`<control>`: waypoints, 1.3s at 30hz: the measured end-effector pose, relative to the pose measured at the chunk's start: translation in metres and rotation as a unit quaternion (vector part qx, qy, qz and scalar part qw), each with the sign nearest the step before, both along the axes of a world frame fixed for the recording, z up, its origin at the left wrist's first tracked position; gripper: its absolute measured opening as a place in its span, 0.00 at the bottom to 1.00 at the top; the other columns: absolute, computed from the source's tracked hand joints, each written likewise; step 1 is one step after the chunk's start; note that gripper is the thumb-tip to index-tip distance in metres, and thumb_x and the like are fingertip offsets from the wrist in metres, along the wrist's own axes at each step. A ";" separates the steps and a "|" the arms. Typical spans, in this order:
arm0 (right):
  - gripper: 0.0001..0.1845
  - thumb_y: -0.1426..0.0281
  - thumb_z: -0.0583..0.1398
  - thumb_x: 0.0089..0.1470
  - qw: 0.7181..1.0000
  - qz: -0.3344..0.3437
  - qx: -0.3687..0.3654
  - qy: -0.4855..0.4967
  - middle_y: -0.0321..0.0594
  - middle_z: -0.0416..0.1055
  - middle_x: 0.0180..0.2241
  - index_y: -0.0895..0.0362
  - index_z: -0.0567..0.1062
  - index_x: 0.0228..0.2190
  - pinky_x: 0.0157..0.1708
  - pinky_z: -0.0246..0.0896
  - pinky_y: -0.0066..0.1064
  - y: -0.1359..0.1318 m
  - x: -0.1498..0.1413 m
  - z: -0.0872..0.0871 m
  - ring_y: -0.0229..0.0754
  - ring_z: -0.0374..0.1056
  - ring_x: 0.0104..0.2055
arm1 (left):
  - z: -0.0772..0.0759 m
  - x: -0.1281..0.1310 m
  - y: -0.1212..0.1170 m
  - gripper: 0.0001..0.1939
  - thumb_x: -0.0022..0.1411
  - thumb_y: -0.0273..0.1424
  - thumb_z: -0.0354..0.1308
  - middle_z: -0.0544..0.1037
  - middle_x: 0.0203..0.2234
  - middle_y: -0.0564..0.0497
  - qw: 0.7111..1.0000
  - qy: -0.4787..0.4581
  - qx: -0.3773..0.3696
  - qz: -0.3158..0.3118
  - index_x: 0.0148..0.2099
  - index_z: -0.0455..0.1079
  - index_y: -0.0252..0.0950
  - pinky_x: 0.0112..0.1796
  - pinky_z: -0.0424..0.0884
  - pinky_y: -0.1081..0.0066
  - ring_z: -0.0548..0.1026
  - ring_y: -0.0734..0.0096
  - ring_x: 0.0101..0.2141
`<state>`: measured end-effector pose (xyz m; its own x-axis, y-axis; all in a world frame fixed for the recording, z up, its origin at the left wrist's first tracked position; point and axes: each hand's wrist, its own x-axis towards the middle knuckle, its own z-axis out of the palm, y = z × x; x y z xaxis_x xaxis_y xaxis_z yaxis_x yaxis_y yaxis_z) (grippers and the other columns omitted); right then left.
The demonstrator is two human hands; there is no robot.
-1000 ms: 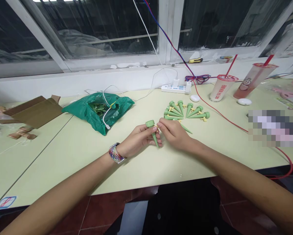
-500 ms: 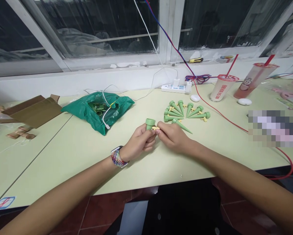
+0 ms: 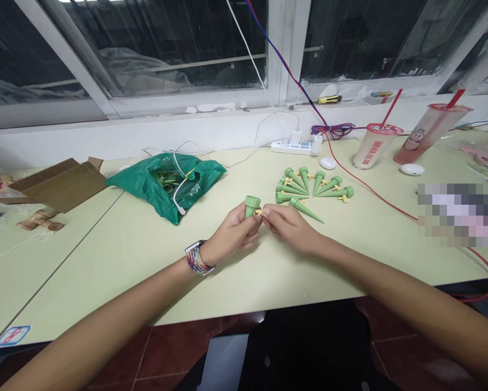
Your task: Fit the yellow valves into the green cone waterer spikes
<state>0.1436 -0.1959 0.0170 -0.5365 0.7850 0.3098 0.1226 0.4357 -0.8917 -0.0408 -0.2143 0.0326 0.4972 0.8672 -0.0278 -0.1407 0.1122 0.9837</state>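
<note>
My left hand (image 3: 233,234) is closed round a green cone-shaped plastic spike (image 3: 251,206); only its round top shows above my fingers. My right hand (image 3: 287,228) pinches a small yellow knob (image 3: 260,212) at the side of that spike's top. Both hands hover just over the pale green table (image 3: 117,255). Behind my right hand several finished green spikes with yellow knobs (image 3: 309,187) lie fanned out on the table, and one more spike (image 3: 305,209) lies closest to my right hand.
A green plastic bag (image 3: 166,182) with more parts and a white cable lies to the left. A flattened cardboard box (image 3: 60,182) is further left. A power strip (image 3: 295,146), a red cable (image 3: 382,203) and two lidded drink cups (image 3: 374,146) stand at the back right.
My left hand has turned the spike so its tip is now hidden in my fist. My right hand has moved to the yellow knob at the spike's top. Both hands rose slightly.
</note>
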 end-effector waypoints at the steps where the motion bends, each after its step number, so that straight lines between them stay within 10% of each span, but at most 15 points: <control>1: 0.17 0.62 0.49 0.70 0.994 -0.031 0.096 -0.035 0.32 0.56 0.23 0.52 0.59 0.28 0.26 0.47 0.31 0.000 0.002 0.000 0.38 0.52 0.24 | 0.002 0.001 -0.001 0.19 0.67 0.41 0.64 0.52 0.20 0.64 1.000 -0.007 -0.020 -0.002 0.36 0.55 0.40 0.17 0.47 0.83 0.46 0.84 0.17; 5: 0.09 0.67 0.50 0.68 0.926 -0.100 0.342 -0.122 0.37 0.64 0.28 0.53 0.62 0.33 0.26 0.46 0.33 0.001 0.008 -0.002 0.39 0.54 0.26 | 0.008 0.002 -0.005 0.17 0.67 0.35 0.61 0.51 0.19 0.63 0.997 -0.030 -0.070 -0.009 0.33 0.54 0.40 0.17 0.45 0.84 0.44 0.83 0.17; 10: 0.10 0.68 0.51 0.66 0.915 -0.123 0.361 -0.133 0.34 0.60 0.25 0.53 0.59 0.30 0.25 0.43 0.33 0.003 0.006 -0.005 0.38 0.50 0.24 | 0.009 -0.003 -0.001 0.16 0.68 0.35 0.59 0.49 0.19 0.63 0.994 -0.016 -0.097 -0.050 0.31 0.55 0.39 0.17 0.44 0.83 0.41 0.84 0.17; 17: 0.18 0.62 0.52 0.66 0.999 -0.023 0.000 0.049 0.28 0.51 0.21 0.52 0.55 0.25 0.24 0.44 0.29 -0.001 -0.005 -0.006 0.34 0.48 0.22 | 0.002 -0.007 0.006 0.17 0.69 0.39 0.61 0.53 0.20 0.64 0.998 -0.006 -0.025 -0.053 0.36 0.56 0.40 0.17 0.48 0.83 0.46 0.84 0.17; 21: 0.19 0.63 0.54 0.64 0.953 0.059 -0.243 0.171 0.24 0.45 0.19 0.51 0.53 0.24 0.20 0.35 0.28 -0.003 -0.011 0.002 0.31 0.39 0.19 | 0.000 -0.010 0.006 0.16 0.70 0.41 0.61 0.53 0.21 0.64 0.998 0.011 0.034 -0.050 0.40 0.57 0.40 0.18 0.50 0.83 0.48 0.84 0.17; 24: 0.19 0.64 0.54 0.64 0.935 0.090 -0.294 0.177 0.24 0.44 0.19 0.51 0.53 0.24 0.20 0.32 0.28 -0.003 -0.010 0.005 0.31 0.35 0.19 | 0.001 -0.010 0.005 0.16 0.70 0.41 0.61 0.52 0.21 0.64 0.998 0.016 0.049 -0.047 0.40 0.57 0.40 0.19 0.50 0.83 0.49 0.84 0.18; 27: 0.19 0.62 0.53 0.67 0.969 0.068 -0.207 0.118 0.25 0.46 0.20 0.52 0.55 0.25 0.21 0.37 0.29 -0.001 -0.006 0.003 0.32 0.41 0.19 | 0.002 -0.008 0.005 0.15 0.70 0.39 0.61 0.52 0.21 0.64 0.999 -0.003 0.023 -0.037 0.39 0.56 0.40 0.18 0.49 0.83 0.47 0.84 0.17; 32: 0.14 0.64 0.53 0.69 0.988 -0.050 0.137 -0.042 0.30 0.56 0.24 0.53 0.59 0.30 0.29 0.46 0.31 0.003 0.003 -0.004 0.36 0.52 0.26 | 0.006 -0.004 0.003 0.18 0.70 0.36 0.60 0.50 0.19 0.64 0.996 -0.032 -0.071 -0.052 0.34 0.54 0.40 0.17 0.45 0.84 0.42 0.84 0.18; 39: 0.14 0.65 0.50 0.72 0.974 -0.043 0.207 -0.077 0.31 0.59 0.26 0.53 0.58 0.31 0.30 0.48 0.31 0.004 0.006 -0.005 0.37 0.55 0.27 | 0.006 -0.005 0.002 0.18 0.70 0.39 0.61 0.51 0.20 0.64 0.995 -0.030 -0.077 -0.064 0.35 0.55 0.39 0.17 0.45 0.84 0.42 0.85 0.18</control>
<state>0.1493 -0.1915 0.0117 -0.5394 0.6540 0.5303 0.2925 0.7361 -0.6104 -0.0460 -0.2122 0.0387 0.6078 0.7847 -0.1217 -0.1735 0.2808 0.9440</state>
